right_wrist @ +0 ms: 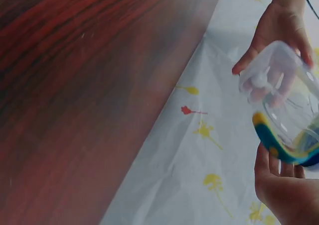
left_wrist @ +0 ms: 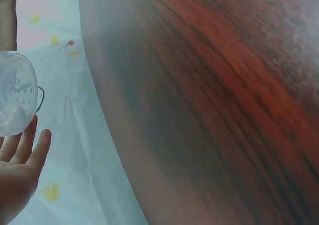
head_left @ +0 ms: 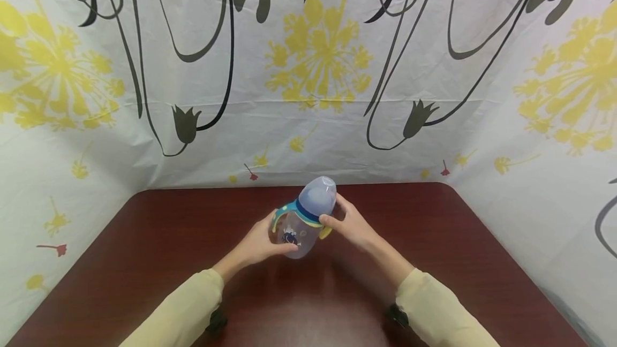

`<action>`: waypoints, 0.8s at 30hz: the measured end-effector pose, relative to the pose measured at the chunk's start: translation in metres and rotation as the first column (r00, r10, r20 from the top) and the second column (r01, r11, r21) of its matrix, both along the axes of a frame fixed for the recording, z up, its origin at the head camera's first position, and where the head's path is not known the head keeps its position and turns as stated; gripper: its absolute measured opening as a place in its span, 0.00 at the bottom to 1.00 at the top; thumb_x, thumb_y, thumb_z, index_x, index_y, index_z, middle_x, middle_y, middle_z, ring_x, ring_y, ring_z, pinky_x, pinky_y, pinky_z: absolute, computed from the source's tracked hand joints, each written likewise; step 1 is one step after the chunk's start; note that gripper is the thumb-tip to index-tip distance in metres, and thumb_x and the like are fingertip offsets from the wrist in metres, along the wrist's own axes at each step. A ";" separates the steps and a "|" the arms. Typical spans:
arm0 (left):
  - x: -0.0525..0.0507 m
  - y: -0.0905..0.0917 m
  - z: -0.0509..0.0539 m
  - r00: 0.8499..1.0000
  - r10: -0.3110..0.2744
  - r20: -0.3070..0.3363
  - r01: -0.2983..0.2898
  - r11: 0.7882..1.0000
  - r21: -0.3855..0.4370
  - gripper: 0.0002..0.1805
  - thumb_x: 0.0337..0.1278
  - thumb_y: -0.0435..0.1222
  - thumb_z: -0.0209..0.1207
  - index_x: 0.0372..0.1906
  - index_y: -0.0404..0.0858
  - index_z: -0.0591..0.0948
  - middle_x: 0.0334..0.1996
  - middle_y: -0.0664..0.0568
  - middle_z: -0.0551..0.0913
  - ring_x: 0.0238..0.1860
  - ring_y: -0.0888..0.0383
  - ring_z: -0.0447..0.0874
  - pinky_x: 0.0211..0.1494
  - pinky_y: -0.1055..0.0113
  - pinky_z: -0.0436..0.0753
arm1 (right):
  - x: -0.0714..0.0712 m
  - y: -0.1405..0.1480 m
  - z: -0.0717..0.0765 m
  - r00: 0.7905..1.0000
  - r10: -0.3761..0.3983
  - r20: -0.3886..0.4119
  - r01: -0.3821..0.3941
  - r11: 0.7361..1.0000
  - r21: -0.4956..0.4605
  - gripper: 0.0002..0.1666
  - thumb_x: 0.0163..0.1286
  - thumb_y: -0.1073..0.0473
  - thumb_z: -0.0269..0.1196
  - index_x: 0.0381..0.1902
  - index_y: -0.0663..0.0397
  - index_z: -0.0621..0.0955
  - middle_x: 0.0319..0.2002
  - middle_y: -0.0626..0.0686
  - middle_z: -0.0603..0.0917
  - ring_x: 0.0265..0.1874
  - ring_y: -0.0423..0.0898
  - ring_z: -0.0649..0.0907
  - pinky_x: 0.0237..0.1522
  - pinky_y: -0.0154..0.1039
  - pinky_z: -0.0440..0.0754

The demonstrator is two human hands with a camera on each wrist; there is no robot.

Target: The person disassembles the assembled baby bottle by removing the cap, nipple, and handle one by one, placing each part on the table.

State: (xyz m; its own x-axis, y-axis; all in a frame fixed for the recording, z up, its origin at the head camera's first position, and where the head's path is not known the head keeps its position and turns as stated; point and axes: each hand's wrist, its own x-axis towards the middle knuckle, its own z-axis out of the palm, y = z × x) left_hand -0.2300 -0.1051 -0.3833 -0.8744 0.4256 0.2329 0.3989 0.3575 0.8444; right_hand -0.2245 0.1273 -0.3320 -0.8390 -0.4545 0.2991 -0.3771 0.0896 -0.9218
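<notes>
left grip [head_left: 259, 241] holds the bottle [head_left: 307, 229] low, right grip [head_left: 355, 226] by its cap [head_left: 317, 195]. squeeze evenly and steady the tilt, with the worktop [head_left: 193, 234] below the bottle.

The red-brown, wood-grained table [head_left: 168, 229] spread across the lower part of the head view, its far corners rounded, glare showing at bottom centre.

Pale glare on the tabletop [head_left: 303, 309]

Free room above the bottle [head_left: 306, 219], patterned cloth [head_left: 318, 138] beyond.
</notes>
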 end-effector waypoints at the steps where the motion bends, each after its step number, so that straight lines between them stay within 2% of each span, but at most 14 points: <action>1: 0.002 -0.001 0.001 1.000 0.002 -0.006 -0.002 1.000 0.003 0.39 0.36 0.49 0.67 0.58 0.47 0.64 0.48 0.56 0.72 0.48 0.57 0.71 0.47 0.56 0.71 | 0.001 0.001 0.001 1.000 -0.012 -0.014 0.012 1.000 0.019 0.41 0.56 0.45 0.62 0.60 0.63 0.61 0.45 0.59 0.73 0.43 0.51 0.73 0.43 0.44 0.71; 5: 0.006 -0.006 0.004 1.000 0.004 -0.024 -0.004 1.000 -0.005 0.35 0.35 0.48 0.68 0.54 0.48 0.67 0.44 0.57 0.74 0.45 0.59 0.72 0.44 0.60 0.73 | 0.002 0.007 0.005 0.998 -0.023 -0.051 0.025 0.999 0.039 0.35 0.56 0.56 0.63 0.59 0.61 0.63 0.44 0.58 0.73 0.43 0.52 0.73 0.42 0.44 0.73; 8: 0.007 -0.009 0.005 1.000 -0.011 -0.026 0.011 1.000 -0.008 0.33 0.35 0.46 0.69 0.52 0.49 0.67 0.42 0.56 0.75 0.43 0.59 0.74 0.42 0.62 0.74 | 0.002 0.012 0.008 0.998 -0.006 -0.065 0.008 0.999 0.038 0.33 0.55 0.61 0.63 0.57 0.60 0.64 0.44 0.58 0.73 0.40 0.52 0.75 0.38 0.43 0.75; 14: 0.010 -0.015 0.009 0.999 -0.024 -0.040 0.022 0.998 -0.053 0.35 0.35 0.47 0.69 0.53 0.47 0.67 0.42 0.56 0.75 0.42 0.59 0.74 0.40 0.64 0.75 | -0.006 0.023 0.002 0.990 0.014 -0.137 0.009 0.985 0.171 0.36 0.51 0.58 0.68 0.57 0.49 0.65 0.44 0.52 0.74 0.39 0.48 0.75 0.35 0.41 0.76; 17: 0.012 -0.017 0.012 0.998 -0.025 -0.059 0.019 0.996 -0.092 0.36 0.33 0.48 0.69 0.53 0.47 0.68 0.42 0.57 0.74 0.42 0.59 0.72 0.40 0.65 0.74 | -0.007 0.027 0.002 0.976 0.030 -0.218 0.036 0.956 0.292 0.38 0.47 0.50 0.70 0.56 0.43 0.66 0.42 0.46 0.75 0.37 0.44 0.76 0.32 0.39 0.77; 20: 0.015 -0.019 0.015 0.996 -0.030 -0.080 0.018 0.990 -0.142 0.37 0.32 0.49 0.69 0.54 0.47 0.69 0.41 0.58 0.72 0.42 0.59 0.71 0.38 0.66 0.75 | -0.004 0.029 0.007 0.944 0.079 -0.320 0.063 0.910 0.411 0.40 0.44 0.43 0.70 0.55 0.39 0.66 0.42 0.41 0.74 0.35 0.41 0.76 0.29 0.36 0.77; 24: 0.016 -0.020 0.017 0.992 -0.055 -0.115 0.031 0.980 -0.198 0.37 0.30 0.52 0.68 0.53 0.46 0.70 0.38 0.60 0.70 0.40 0.60 0.69 0.35 0.67 0.75 | 0.001 0.029 0.013 0.898 0.170 -0.406 0.071 0.854 0.515 0.42 0.43 0.41 0.69 0.55 0.43 0.66 0.45 0.39 0.72 0.37 0.38 0.74 0.30 0.33 0.76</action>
State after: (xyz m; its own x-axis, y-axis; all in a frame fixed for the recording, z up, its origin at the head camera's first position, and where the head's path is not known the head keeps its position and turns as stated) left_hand -0.2139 -0.1252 -0.3664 -0.8252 0.5098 0.2434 0.5114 0.4911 0.7052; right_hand -0.2234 0.1564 -0.3191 -0.6561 -0.6778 0.3319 -0.7324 0.4656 -0.4968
